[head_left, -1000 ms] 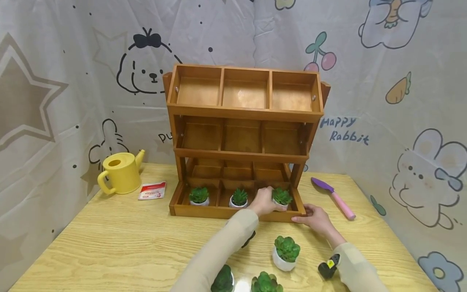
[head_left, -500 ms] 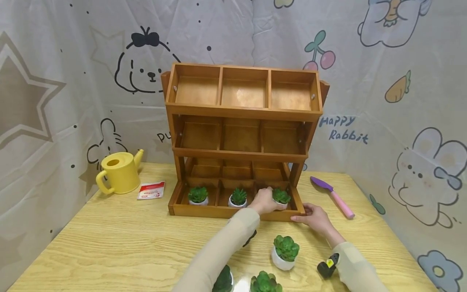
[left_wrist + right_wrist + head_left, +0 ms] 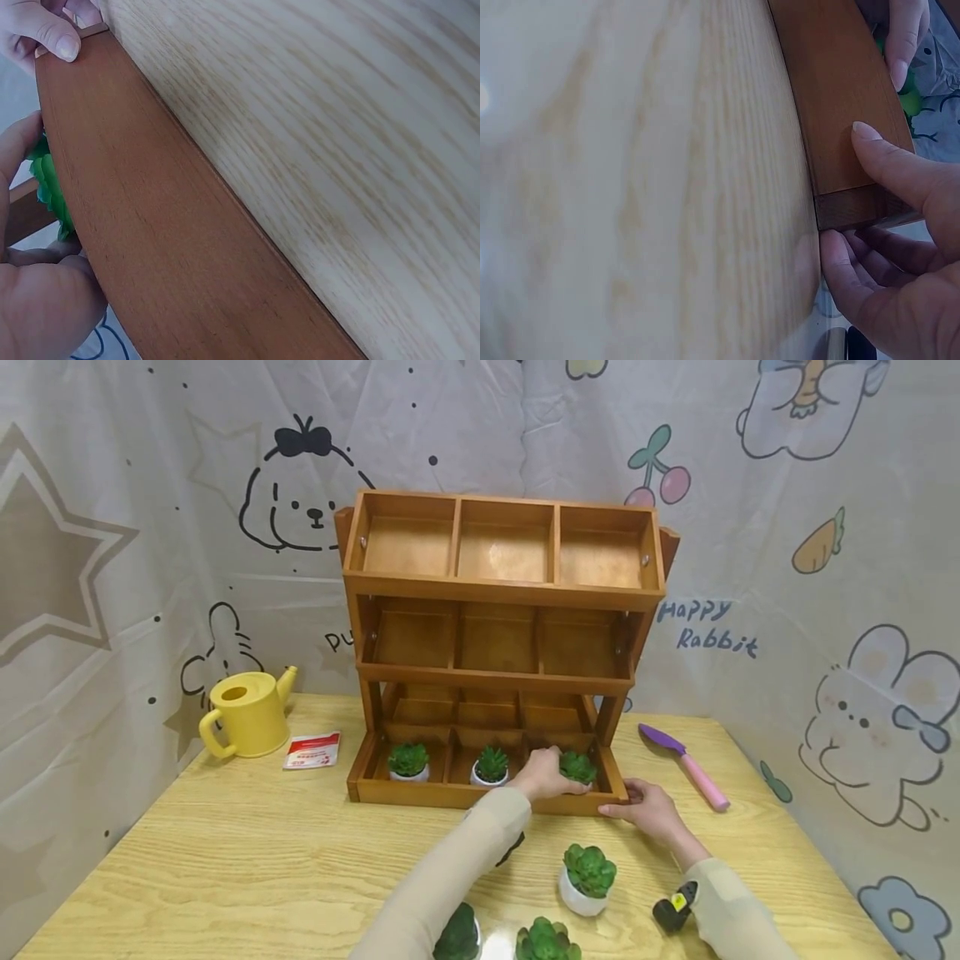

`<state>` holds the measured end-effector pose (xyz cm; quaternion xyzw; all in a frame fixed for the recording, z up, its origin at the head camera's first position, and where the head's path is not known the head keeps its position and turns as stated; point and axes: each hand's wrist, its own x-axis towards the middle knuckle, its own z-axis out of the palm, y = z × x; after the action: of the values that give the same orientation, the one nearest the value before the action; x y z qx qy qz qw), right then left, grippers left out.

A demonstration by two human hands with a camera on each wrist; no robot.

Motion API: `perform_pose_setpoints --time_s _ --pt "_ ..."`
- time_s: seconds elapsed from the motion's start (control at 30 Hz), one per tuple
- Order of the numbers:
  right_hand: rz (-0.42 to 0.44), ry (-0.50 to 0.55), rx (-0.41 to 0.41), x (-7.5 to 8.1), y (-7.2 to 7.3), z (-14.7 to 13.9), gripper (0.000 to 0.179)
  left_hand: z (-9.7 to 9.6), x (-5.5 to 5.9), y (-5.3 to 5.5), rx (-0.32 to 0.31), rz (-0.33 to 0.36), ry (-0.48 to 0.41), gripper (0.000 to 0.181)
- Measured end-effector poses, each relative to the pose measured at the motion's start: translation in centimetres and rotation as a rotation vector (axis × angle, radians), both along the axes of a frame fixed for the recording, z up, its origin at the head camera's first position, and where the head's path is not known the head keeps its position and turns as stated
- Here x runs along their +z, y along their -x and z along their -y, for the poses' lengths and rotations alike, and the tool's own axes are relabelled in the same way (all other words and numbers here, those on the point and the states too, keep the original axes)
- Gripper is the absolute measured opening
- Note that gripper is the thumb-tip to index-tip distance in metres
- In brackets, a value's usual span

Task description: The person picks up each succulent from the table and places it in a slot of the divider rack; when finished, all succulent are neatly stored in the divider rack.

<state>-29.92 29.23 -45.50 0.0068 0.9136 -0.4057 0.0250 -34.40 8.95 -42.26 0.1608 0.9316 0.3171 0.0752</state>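
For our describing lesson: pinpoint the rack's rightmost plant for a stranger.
Find the brown wooden rack. In its lowest front tray's rightmost compartment is a green plant. Unlike its two neighbours, it is gripped by the left hand.

Wooden rack (image 3: 495, 677) on wood-grain table (image 3: 247, 860)

brown shelf (image 3: 502, 589), green plants (image 3: 590, 870), white pots (image 3: 581, 902), yellow watering can (image 3: 255, 718), purple-and-pink trowel (image 3: 699, 777), cartoon-printed pale curtain (image 3: 450, 410).

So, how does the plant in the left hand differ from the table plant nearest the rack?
The held plant is in the rack; the table plant stands on the table. The left hand grips the held plant; no hand touches the table plant. Both have green leaves.
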Motion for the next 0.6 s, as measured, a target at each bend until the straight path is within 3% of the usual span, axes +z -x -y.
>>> perform_pose_setpoints --time_s 0.4,0.6 --pt "-0.010 0.014 0.004 0.0 -0.1 0.0 0.081 0.5 0.5 -0.1 -0.032 0.003 -0.011 0.092" --pt "-0.010 0.014 0.004 0.0 -0.2 0.1 0.083 1.5 1.1 -0.5 -0.068 -0.048 -0.038 0.104"
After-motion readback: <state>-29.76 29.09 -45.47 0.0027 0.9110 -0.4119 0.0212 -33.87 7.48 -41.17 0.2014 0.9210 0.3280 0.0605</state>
